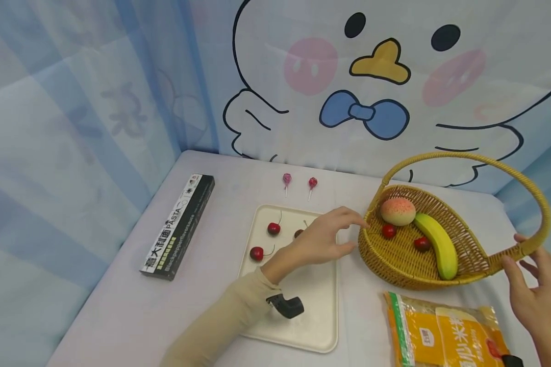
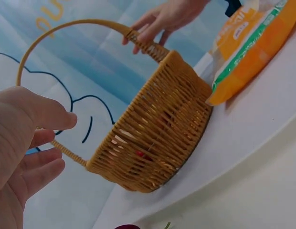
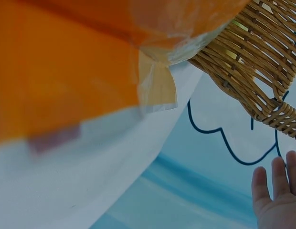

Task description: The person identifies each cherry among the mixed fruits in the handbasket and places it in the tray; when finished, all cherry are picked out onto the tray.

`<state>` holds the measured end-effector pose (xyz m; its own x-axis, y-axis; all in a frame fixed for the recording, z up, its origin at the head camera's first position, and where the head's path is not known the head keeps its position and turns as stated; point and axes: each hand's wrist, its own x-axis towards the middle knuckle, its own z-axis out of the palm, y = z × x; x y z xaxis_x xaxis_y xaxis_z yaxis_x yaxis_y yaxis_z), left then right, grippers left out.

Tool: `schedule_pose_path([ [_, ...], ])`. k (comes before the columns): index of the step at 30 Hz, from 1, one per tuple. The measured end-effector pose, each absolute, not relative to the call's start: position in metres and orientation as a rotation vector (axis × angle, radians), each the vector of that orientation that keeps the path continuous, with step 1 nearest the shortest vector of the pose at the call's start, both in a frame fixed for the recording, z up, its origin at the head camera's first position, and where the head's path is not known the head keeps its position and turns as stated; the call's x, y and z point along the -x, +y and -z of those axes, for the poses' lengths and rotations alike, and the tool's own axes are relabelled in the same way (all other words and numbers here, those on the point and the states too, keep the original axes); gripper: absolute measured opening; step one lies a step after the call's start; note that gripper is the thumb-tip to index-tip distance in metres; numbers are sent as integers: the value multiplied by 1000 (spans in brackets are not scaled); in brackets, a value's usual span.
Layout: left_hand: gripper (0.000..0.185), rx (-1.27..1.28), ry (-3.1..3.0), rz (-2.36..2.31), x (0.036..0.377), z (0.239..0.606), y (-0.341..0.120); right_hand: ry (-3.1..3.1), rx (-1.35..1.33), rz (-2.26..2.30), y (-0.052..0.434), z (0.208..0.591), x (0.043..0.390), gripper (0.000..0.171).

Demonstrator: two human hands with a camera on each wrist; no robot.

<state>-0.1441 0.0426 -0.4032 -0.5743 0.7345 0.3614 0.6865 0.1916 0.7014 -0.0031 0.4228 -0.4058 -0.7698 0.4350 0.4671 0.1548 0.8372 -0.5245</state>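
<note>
One box (image 1: 179, 226) reads "PASTA"; orange bag (image 1: 450, 334) print unreadable.

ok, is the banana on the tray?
No, the banana lies inside the basket, beside the peach; the tray holds cherries only.

Beside the basket (image 1: 473, 265), on the tray (image 1: 321, 326): three cherries (image 1: 273, 228), one partly hidden. Inside the basket: two cherries (image 1: 388, 231), one peach (image 1: 397, 211), one banana (image 1: 438, 245). Behind the tray: two lollipops (image 1: 286, 179). One pasta box (image 1: 179, 227). One orange bag (image 1: 445, 334).
</note>
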Motion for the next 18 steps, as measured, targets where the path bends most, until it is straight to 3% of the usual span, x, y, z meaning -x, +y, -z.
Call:
schedule_pose_path([
  [18,37,-1438,2449,-1218,142,408,85,-2418,410,-621,424,406,2,52],
])
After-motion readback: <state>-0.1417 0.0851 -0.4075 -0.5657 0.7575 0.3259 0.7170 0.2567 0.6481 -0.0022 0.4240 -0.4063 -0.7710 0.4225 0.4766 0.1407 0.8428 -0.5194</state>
